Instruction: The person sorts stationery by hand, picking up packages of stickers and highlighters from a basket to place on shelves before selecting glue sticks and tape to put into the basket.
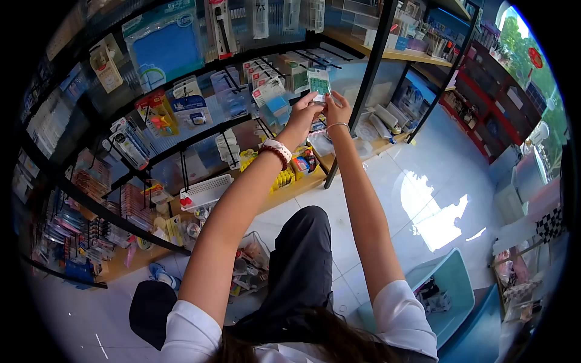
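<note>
Both arms reach out toward the shelf rack. A small clear packet with green contents [320, 85] is upright between my hands, in front of the hooks. My left hand [306, 112] pinches its lower left edge, fingers closed. My right hand [338, 111] grips the lower right corner, also closed. What exactly the green pieces are is too small to tell. Just left of the packet hang red-and-white carded packs [264, 75] and a light blue pack [277, 106] on black hooks. Below my hands, yellow packs [304, 163] stand on the lowest shelf.
A black metal post [367, 78] rises right of my hands. A white basket [206, 192] sits on the low shelf. On the floor are a bin of mixed goods [249, 263] and a turquoise tub [451, 296]. A dark red cabinet [493, 100] stands far right.
</note>
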A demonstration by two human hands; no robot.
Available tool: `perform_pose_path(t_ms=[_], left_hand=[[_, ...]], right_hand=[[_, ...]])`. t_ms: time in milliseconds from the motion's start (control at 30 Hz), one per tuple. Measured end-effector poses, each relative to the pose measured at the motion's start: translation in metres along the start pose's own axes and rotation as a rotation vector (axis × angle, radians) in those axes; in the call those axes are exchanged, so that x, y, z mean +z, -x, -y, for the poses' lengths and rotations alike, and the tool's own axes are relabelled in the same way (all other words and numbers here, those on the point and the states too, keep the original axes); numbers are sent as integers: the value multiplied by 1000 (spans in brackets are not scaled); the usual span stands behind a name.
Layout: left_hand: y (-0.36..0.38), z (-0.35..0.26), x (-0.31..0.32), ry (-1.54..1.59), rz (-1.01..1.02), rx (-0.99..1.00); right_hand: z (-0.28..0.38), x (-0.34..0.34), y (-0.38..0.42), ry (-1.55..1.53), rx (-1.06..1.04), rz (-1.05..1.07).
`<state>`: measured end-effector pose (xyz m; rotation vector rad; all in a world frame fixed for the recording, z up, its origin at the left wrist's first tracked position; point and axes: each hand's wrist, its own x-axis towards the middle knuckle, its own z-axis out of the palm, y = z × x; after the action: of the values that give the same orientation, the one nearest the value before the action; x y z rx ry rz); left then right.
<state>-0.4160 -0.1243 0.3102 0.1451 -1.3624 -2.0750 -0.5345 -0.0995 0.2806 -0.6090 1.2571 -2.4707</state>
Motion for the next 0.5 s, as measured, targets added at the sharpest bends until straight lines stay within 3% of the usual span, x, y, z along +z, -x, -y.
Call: perform_pose_path(t_ms=[500], left_hand=[[-4, -1, 7, 11, 16, -48]], right_hand=[[3, -15, -23, -76, 168, 63]])
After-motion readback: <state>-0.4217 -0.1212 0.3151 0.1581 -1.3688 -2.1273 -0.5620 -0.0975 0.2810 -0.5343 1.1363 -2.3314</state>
